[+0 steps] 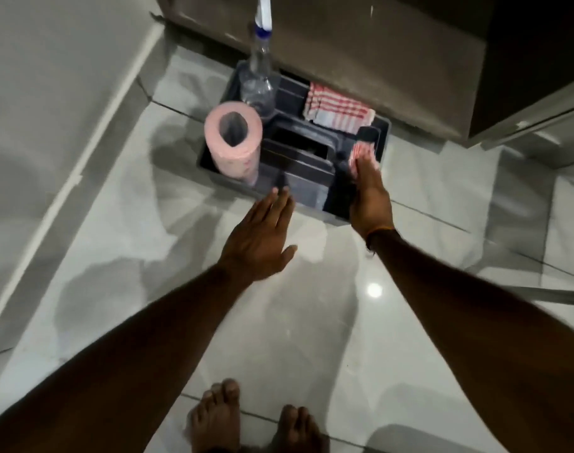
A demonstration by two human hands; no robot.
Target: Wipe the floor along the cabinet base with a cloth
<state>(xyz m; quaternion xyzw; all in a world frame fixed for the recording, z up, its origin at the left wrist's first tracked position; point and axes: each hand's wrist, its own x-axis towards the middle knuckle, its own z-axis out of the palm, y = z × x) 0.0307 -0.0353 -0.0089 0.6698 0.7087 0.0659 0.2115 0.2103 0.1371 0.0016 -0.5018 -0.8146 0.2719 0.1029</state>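
Observation:
A dark plastic caddy [306, 188] stands on the glossy tiled floor [279, 322], right against the base of the brown cabinet [377, 60]. A folded red-and-white striped cloth [337, 109] lies in its back right compartment. My right hand [369, 194] reaches into the right end of the caddy, with its fingers closed on a second small red-and-white striped cloth [360, 148], which is blurred. My left hand [259, 240] hovers over the caddy's near edge, fingers spread, holding nothing.
A pink toilet roll [233, 142] and a clear bottle [257, 83] stand in the caddy's left side. A white wall with a skirting strip [83, 152] runs along the left. My bare feet [213, 416] stand on the tiles at the bottom.

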